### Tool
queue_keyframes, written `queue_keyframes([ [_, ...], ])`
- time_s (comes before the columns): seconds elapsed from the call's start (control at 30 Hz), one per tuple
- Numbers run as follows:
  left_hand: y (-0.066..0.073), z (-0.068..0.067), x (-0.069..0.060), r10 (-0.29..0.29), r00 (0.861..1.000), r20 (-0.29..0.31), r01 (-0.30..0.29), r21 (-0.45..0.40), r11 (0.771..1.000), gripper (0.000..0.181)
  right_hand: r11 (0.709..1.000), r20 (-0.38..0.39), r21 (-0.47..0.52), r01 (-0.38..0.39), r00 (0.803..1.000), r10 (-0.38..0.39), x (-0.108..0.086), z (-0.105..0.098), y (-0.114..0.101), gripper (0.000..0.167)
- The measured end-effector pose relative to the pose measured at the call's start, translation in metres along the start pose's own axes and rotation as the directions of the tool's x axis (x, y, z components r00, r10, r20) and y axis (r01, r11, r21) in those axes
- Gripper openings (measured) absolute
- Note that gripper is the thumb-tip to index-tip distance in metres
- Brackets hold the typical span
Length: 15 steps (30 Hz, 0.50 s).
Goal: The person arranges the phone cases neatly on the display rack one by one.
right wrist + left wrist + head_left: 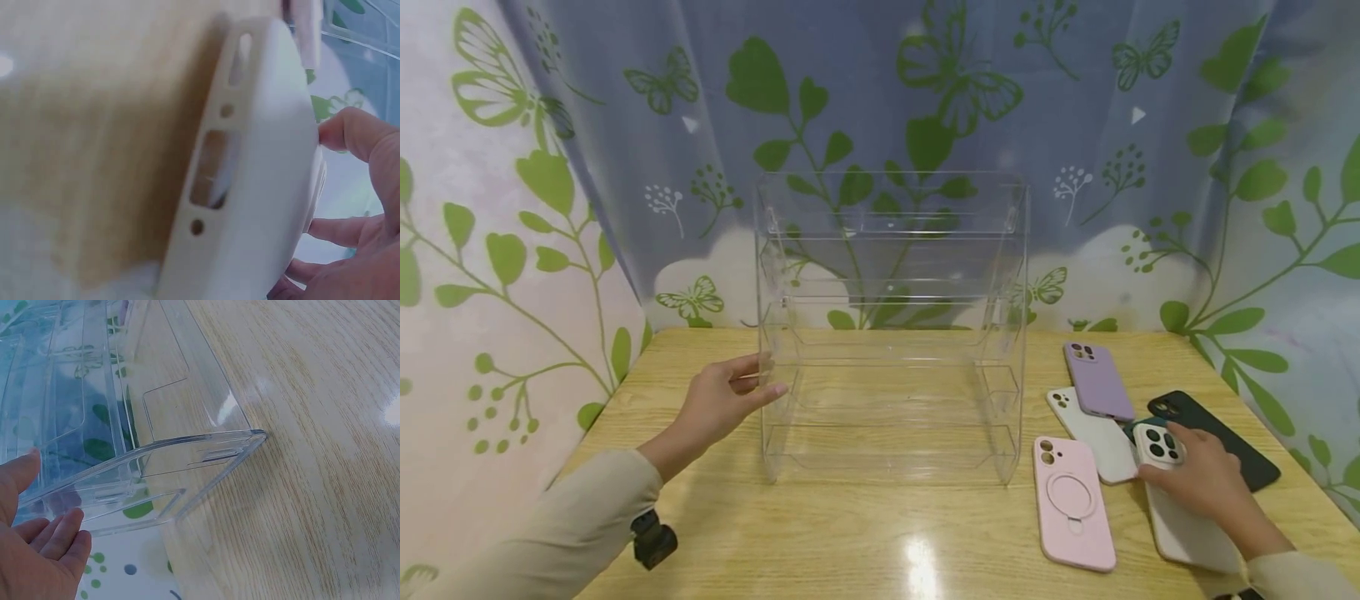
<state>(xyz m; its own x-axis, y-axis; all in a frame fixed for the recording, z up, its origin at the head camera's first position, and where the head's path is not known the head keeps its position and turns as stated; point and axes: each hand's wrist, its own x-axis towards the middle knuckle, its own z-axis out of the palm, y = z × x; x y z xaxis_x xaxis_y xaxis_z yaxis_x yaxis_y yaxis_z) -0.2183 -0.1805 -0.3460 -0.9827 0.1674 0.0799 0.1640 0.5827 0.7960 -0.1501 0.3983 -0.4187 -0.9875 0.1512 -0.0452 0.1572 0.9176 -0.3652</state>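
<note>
A blue-grey, wavy cloth backdrop printed with green leaves and butterflies point(861, 100) hangs behind a pale, wood-grained desk point(827, 533), whose polish throws back a spot of light near the front edge. Upright at its middle stands a tall rack of clear, glossy plastic point(891, 348), with stepped tiers between two flat side panels.

The left arm, in a loose beige sleeve point(572, 517), reaches inward, a small black device point(653, 540) at its cuff. The left hand point(718, 400) is at the rack's left panel, thumb pointing inward and parted from the loosely bent fingers, with the panel's front edge between them; whether they press it I cannot tell.

The right arm comes in from the lower right corner. The right hand point(1204, 473) bends over a smooth off-white phone case with a raised camera surround point(1191, 529), pinching it across its width between thumb and fingers near the camera end. This case is right of the rack, at the front of a loose group; the right wrist view shows its rounded end with port cutouts.

Around it lie a matte black phone case point(1228, 443), a pink one with a round ring point(1071, 504), and a lilac one point(1097, 382) overlapping a plain white one point(1093, 437).
</note>
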Motion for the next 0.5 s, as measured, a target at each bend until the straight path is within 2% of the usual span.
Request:
queue_keyframes([
  [0.13,-0.001,0.0,0.0,-0.005,1.0,-0.006,0.005,0.004,1.0,0.064,1.0,-0.011,0.003,0.013,1.0,-0.013,0.003,-0.013,-0.012,0.094],
  [0.27,-0.001,0.0,0.001,-0.001,1.0,-0.011,0.001,0.014,1.0,0.064,0.997,-0.059,0.031,0.07,0.996,-0.068,0.003,-0.023,-0.027,0.096],
  [0.5,-0.001,0.001,0.002,0.019,1.0,-0.016,-0.018,0.035,0.999,0.063,0.98,-0.185,0.089,0.176,0.97,-0.158,0.005,-0.04,-0.06,0.094],
])
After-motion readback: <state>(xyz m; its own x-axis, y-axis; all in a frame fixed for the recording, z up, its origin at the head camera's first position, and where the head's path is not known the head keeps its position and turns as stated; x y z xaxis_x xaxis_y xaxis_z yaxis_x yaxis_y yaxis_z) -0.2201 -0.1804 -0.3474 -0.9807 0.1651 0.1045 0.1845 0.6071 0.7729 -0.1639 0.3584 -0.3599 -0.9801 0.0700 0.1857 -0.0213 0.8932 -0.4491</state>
